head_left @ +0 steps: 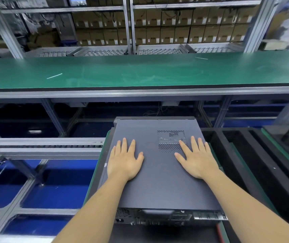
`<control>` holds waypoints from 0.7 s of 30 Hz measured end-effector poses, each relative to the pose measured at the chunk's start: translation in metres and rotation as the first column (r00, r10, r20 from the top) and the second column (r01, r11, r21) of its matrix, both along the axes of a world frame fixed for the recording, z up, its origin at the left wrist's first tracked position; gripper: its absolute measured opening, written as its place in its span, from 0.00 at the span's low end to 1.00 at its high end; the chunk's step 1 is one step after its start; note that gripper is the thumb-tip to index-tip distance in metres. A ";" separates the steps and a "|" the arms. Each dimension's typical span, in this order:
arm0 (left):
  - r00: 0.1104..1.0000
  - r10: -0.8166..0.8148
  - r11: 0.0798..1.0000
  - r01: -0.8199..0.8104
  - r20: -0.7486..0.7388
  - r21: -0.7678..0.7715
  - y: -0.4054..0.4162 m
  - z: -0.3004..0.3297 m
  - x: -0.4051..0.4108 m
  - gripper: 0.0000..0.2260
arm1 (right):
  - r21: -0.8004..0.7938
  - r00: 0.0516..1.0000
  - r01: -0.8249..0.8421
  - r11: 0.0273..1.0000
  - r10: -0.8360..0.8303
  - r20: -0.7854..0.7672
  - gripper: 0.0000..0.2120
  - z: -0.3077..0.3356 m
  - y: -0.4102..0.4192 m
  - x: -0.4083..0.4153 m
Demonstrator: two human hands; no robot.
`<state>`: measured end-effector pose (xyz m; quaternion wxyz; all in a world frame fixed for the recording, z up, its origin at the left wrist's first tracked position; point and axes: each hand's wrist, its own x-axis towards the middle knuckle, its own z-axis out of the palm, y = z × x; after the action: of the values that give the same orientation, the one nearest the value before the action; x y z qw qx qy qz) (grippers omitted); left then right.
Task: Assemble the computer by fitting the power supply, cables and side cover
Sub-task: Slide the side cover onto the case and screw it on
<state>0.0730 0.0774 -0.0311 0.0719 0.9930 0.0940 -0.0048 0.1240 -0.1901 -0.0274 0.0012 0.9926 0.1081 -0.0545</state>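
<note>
The step in hand looks like the last one, fitting the side cover (159, 172): the dark grey panel lies flat on top of the computer case (171, 216), which rests on its side on a green-edged work surface (91, 186) right in front of the person, its rear ports facing the camera. Both palms lie flat on the panel, the left hand (125, 161) near the left edge and the right hand (195, 159) partly over the vent holes (170, 148), fingers straight and spread, gripping nothing. Whether the panel is fully home in its track cannot be told; a thin strip of the case shows past its far edge, so it may need to slide further. The next move, as I judge it, calls for even pressure from both palms, pushing along the case's length so neither side binds, then a check that the near edge sits flush over the rear ports. To the right, black foam trays (236, 155) lie just beside the case, leaving little room that way. To the left the surface ends close to the case, with a roller track (44, 147) and open frame beyond, so it should not drift left. Ahead is a gap, then the long green conveyor belt (140, 71), well apart
</note>
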 end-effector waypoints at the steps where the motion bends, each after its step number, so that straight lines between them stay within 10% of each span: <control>1: 1.000 0.003 1.000 -0.003 0.004 0.003 0.000 -0.001 -0.001 0.31 | 0.007 1.000 0.007 1.000 -0.007 0.005 0.37 -0.001 -0.001 -0.001; 21: 0.998 0.016 0.999 -0.013 0.067 -0.038 -0.002 0.001 0.000 0.32 | 0.001 0.999 -0.036 0.999 0.036 0.032 0.29 0.011 0.033 -0.036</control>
<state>0.0728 0.0757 -0.0301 0.0935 0.9903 0.0986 0.0274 0.0878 -0.1568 -0.0168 0.0033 0.9913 0.1261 -0.0385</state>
